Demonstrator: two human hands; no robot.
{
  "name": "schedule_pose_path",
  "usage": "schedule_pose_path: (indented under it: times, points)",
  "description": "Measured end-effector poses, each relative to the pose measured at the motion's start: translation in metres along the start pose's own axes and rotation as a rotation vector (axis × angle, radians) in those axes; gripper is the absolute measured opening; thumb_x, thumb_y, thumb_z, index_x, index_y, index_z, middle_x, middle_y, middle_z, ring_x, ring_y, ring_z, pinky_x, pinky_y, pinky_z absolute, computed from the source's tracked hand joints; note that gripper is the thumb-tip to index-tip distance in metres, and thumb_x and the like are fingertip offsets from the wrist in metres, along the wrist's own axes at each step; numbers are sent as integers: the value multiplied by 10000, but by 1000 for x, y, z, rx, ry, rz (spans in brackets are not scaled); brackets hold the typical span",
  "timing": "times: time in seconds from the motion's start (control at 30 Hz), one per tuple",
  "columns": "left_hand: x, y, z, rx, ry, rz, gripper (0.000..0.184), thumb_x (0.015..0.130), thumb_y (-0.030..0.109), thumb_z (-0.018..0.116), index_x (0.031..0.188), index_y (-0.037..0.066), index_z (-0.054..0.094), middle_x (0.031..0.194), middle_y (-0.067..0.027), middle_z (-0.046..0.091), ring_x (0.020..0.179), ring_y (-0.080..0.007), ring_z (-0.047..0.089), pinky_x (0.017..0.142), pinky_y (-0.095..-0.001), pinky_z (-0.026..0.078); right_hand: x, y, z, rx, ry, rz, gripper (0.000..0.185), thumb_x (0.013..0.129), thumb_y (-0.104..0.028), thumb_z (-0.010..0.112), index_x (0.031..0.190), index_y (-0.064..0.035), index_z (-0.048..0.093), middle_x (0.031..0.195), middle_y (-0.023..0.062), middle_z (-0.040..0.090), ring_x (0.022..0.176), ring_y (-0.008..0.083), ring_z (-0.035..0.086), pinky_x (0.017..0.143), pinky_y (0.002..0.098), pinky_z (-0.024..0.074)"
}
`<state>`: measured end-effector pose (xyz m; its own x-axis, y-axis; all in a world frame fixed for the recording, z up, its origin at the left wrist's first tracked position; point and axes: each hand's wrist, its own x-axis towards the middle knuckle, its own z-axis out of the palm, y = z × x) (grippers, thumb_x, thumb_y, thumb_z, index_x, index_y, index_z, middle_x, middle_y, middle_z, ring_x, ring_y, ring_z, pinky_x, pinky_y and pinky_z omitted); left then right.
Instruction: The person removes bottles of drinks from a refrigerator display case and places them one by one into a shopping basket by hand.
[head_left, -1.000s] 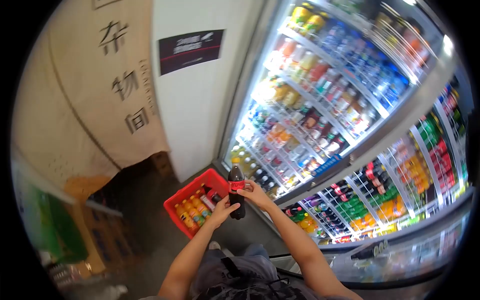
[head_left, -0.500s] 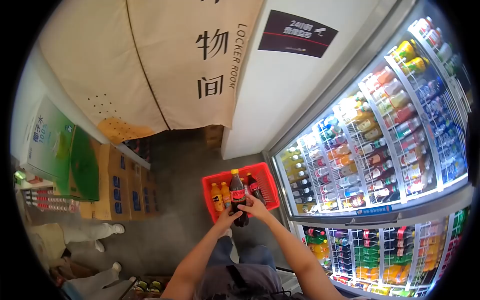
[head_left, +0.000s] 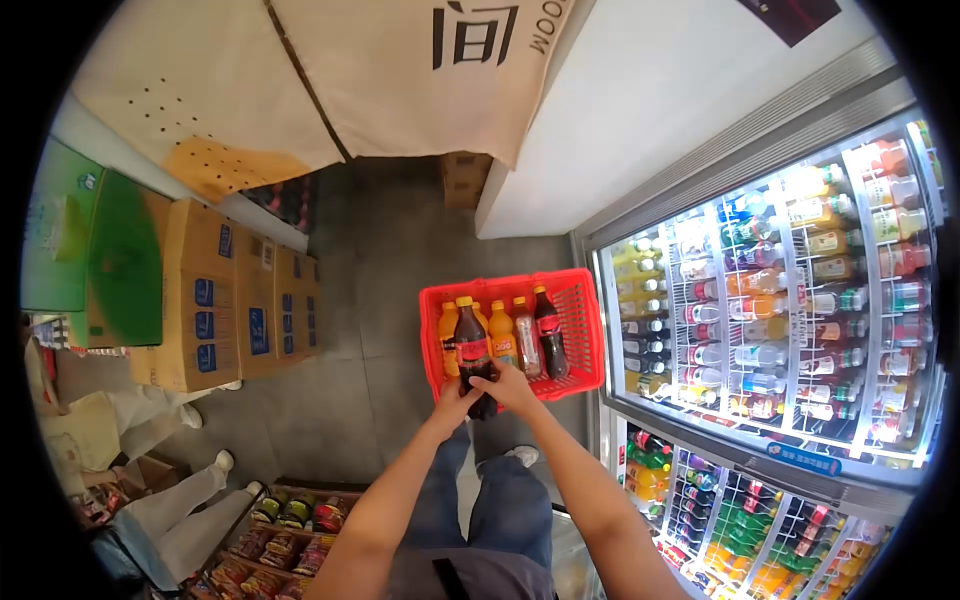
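My left hand (head_left: 455, 408) and my right hand (head_left: 508, 388) are both closed around the lower part of a dark cola bottle (head_left: 473, 350) with a yellow cap and a red label. The bottle stands tilted over the near side of a red shopping basket (head_left: 588, 325), its base toward me. Inside the basket, just beyond my hands, lie several bottles. Among them are an orange drink bottle (head_left: 502, 335), a bottle with a pale label (head_left: 527, 342) and a second dark cola bottle (head_left: 550, 335) at the right. My fingers partly hide the held bottle's lower end.
To the right stands a lit drinks fridge (head_left: 740, 290) with several shelves of bottles. Cardboard boxes (head_left: 205, 310) and a green carton (head_left: 125, 260) are stacked at the left. A cloth curtain (head_left: 400, 110) hangs ahead. Packaged food (head_left: 280, 550) and other people's legs (head_left: 185, 500) are at lower left.
The view has shifted downward and left, and the basket looks larger. The cola bottle, still in both hands, now sits farther left in the basket, uncovering more of the bottles inside.
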<state>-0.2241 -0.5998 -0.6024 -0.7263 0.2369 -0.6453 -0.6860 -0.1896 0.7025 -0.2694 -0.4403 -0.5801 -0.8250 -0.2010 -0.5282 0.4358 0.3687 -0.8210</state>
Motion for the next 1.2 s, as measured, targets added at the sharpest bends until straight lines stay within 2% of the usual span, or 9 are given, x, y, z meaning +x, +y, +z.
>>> schedule_pose_path:
  times: [0.03,0.17,0.23,0.33,0.43,0.67,0.73,0.93,1.2]
  points:
    - [5,-5,0,-8,49,93,400,933,215,636,1261,18,520,1064,-76,623,970,-161,608,816,-310,496,7,4,4,-179,40,17,673,775,-376,764,1290,-6,541,990,164,704,910,238,694,786,347,533]
    - [29,-39,-9,182,163,91,370,961,156,582,1290,21,478,1102,-80,610,1019,-158,592,852,-289,490,29,20,18,-179,12,53,685,765,-405,761,1286,-15,545,983,178,703,906,275,695,783,367,532]
    - [39,-47,-5,380,344,205,401,953,155,570,1311,14,455,1139,-135,599,1058,-241,597,890,-351,482,44,32,24,-235,24,62,666,767,-396,759,1264,-3,553,957,191,702,876,309,694,775,379,531]
    - [39,-36,13,599,569,74,435,936,154,555,1331,15,437,1219,-213,556,1128,-357,560,941,-430,452,57,45,32,-260,90,46,587,740,-383,776,1123,24,598,907,216,690,875,371,672,777,415,526]
    - [53,-52,16,593,644,59,469,922,174,550,1349,27,425,1290,-259,501,1182,-431,499,972,-472,423,67,56,38,-319,64,48,596,752,-379,774,1161,15,596,919,217,697,864,359,683,772,404,532]
    - [53,-58,22,546,685,47,560,892,142,571,1393,6,362,1325,-252,487,1196,-433,493,981,-458,424,78,62,55,-349,77,-63,601,743,-366,780,1155,29,591,979,256,677,923,374,672,809,413,536]
    - [44,-50,22,540,624,55,638,910,131,530,1447,-74,255,1406,-316,382,1275,-463,413,1060,-465,362,77,63,57,-347,86,-57,656,736,-371,785,1211,26,566,1009,265,667,930,381,667,813,418,535]
    - [17,-41,37,570,577,113,618,912,67,499,1453,-85,244,1488,-311,271,1374,-438,295,1144,-421,258,74,68,62,-310,112,-14,644,725,-413,790,1183,-22,561,984,227,673,931,390,650,809,450,523]
    - [-4,-21,61,513,559,121,620,868,53,496,1448,-45,301,1454,-284,345,1353,-411,348,1130,-415,291,18,56,33,-54,191,54,608,834,-364,731,1288,-10,535,993,133,694,839,213,688,760,325,534]
